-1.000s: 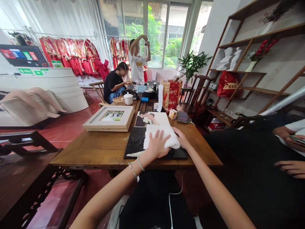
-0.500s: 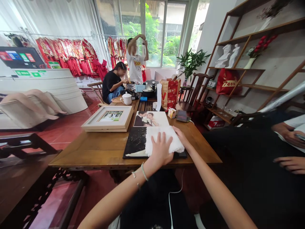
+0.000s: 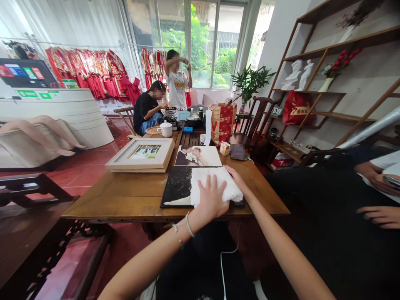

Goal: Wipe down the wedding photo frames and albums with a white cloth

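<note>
On the wooden table, a photo album [image 3: 176, 185] lies spread, its near dark glossy page showing part of a dark suit. The far page [image 3: 200, 156] carries a couple's wedding portrait. A folded white cloth [image 3: 233, 189] covers the right part of the near page. My left hand [image 3: 212, 196], a bracelet at its wrist, lies flat on the cloth with fingers spread. My right hand [image 3: 236, 179] rests along the album's right edge by the cloth's upper corner, fingers stretched out; its thumb side is partly hidden.
Stacked picture frames [image 3: 140, 156] lie left on the table [image 3: 125, 200]. Beyond stand a white lidded cup [image 3: 165, 130], a red paper bag [image 3: 223, 123] and a small box [image 3: 225, 148]. Two people are at the far end; another person's hands [image 3: 383, 216] are at right. A white cable [image 3: 222, 266] hangs below.
The cloth and my left hand have shifted very slightly on the page. My right hand stays at the album's edge. The standing person in the back has lowered their arms a little.
</note>
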Available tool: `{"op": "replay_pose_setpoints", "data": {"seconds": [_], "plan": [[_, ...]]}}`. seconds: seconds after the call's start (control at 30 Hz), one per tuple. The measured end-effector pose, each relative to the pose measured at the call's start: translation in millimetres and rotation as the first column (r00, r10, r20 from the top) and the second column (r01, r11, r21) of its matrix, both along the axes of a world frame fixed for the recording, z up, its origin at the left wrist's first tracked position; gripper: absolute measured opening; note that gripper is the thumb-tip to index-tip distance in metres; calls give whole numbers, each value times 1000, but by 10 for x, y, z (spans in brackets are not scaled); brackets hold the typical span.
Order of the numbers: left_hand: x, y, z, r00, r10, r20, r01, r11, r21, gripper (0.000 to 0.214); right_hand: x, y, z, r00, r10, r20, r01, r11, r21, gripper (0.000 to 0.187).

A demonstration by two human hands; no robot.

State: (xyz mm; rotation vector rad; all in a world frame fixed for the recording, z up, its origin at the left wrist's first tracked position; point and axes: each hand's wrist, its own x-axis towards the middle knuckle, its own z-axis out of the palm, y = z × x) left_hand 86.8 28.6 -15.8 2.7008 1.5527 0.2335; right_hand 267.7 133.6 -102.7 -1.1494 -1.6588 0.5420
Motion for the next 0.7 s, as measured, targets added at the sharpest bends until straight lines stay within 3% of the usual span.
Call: {"op": "replay_pose_setpoints", "data": {"seconds": [0.23, 0.37, 0.5, 0.7], "plan": [[-27, 621, -56, 1000, -31, -2, 31, 998, 58, 59, -16, -36, 20, 999, 28, 25, -28, 1000, 11, 41], [-47, 733, -96, 999, -43, 10, 42, 996, 75, 58, -21, -49, 33, 999, 33, 24, -34, 999, 15, 40], [-107, 554, -92, 998, -67, 2, 67, 996, 56, 60, -34, -36, 14, 1000, 19, 7, -19, 1000, 7, 39], [-347, -53, -128, 983, -182, 29, 181, 983, 44, 69, -28, -16, 9, 999, -18, 31, 18, 1000, -6, 36]]}}
